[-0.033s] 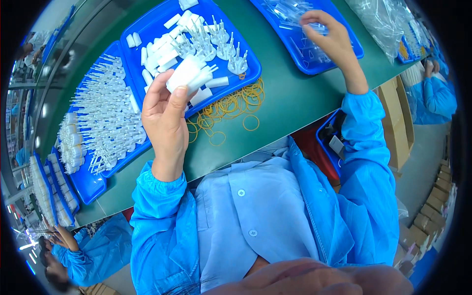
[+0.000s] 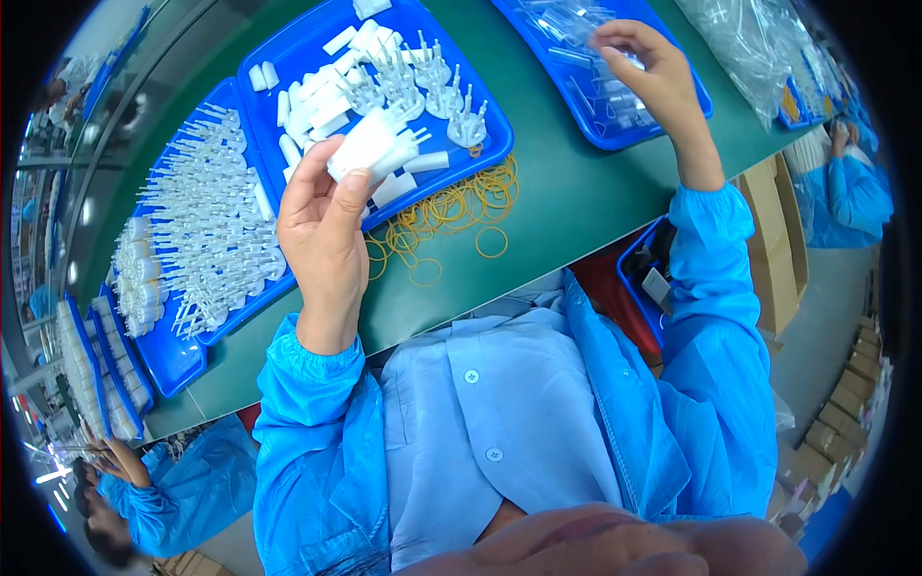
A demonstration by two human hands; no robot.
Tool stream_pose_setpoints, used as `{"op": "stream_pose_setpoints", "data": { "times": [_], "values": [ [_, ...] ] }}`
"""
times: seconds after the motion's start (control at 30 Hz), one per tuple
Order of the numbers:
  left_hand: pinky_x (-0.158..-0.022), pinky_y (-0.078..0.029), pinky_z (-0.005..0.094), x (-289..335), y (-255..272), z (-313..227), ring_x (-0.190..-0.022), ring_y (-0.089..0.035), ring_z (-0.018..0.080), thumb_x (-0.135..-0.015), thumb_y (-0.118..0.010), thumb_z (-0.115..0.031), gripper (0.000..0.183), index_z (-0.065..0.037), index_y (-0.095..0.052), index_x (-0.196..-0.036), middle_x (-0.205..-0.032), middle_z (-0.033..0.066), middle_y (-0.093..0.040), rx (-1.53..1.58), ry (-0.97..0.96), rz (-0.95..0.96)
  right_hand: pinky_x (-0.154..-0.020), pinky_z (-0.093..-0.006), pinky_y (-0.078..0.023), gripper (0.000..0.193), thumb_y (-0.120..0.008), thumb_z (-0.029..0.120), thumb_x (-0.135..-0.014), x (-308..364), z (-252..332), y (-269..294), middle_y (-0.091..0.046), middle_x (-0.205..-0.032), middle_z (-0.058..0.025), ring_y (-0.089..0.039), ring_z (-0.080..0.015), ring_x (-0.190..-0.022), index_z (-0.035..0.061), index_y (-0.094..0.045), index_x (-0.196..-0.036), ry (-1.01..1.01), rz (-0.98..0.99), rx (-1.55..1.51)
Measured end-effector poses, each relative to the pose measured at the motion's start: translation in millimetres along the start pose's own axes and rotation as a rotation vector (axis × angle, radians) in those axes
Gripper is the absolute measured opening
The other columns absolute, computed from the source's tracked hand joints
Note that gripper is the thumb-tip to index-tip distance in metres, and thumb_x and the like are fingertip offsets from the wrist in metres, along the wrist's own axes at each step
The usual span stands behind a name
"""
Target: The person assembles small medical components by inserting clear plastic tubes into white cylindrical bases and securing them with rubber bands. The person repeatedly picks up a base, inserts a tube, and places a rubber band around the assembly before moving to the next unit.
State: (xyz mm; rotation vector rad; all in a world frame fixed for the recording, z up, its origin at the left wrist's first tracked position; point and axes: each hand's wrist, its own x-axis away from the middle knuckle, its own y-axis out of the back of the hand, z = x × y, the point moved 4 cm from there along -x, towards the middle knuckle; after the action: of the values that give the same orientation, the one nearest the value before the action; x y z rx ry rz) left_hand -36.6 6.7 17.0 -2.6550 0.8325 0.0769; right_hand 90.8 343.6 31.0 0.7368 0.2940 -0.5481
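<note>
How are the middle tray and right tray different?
The middle tray holds white blocks and pronged pieces; the right tray holds clear ones. Rubber bands lie beside the middle tray, none beside the right tray. The left hand, gripping white pieces, is at the middle tray; the right hand is at the right tray. Both are blue, on a green table.

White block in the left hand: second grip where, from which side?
I'd pinch the white block at its far end, coming from the far side. The left hand clamps its near left end between thumb and fingers, while the broad far end juts free of both. I'd avoid its right side: thin prongs show there, possibly its own.
</note>
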Motion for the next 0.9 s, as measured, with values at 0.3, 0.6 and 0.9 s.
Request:
{"op": "stream_pose_setpoints", "data": {
  "times": [0.3,0.6,0.9],
  "values": [
    [-0.094,-0.047,0.0313,-2,17,-2,-0.11,-0.057,0.0201,-0.086,-0.065,0.002,0.037,0.004,-0.056,-0.122,-0.119,0.0145,-0.059,0.095,-0.033,0.022,-0.074,-0.0271,-0.054,0.03,-0.055,0.017,-0.095,-29,84,-65,-0.067,-0.105,-0.0137,-0.064,-0.0137,-0.085,-0.0022,-0.061,-0.117,-0.108,0.401,-0.972],
    [-0.096,-0.048,0.0368,-1,25,-14,-0.111,-0.057,0.0229,-0.088,-0.064,-0.001,0.039,0.003,-0.053,-0.124,-0.119,0.0167,-0.059,0.273,-0.004,-0.001,-0.072,-0.0243,-0.051,0.03,-0.054,0.02,-0.097,-35,101,-123,-0.065,-0.09,-0.0075,-0.061,-0.0111,-0.078,0.0001,-0.061,-0.118,-0.114,0.467,-1.02],
    [-0.097,-0.046,0.0344,1,27,-15,-0.113,-0.056,0.0226,-0.086,-0.065,0.003,0.039,0.004,-0.054,-0.122,-0.12,0.0167,-0.058,0.205,-0.012,-0.052,-0.068,-0.0238,-0.051,0.026,-0.055,0.015,-0.096,-27,101,-121,-0.064,-0.084,-0.007,-0.06,-0.011,-0.073,-0.0002,-0.062,-0.115,-0.12,0.374,-0.914]
  ]
}}
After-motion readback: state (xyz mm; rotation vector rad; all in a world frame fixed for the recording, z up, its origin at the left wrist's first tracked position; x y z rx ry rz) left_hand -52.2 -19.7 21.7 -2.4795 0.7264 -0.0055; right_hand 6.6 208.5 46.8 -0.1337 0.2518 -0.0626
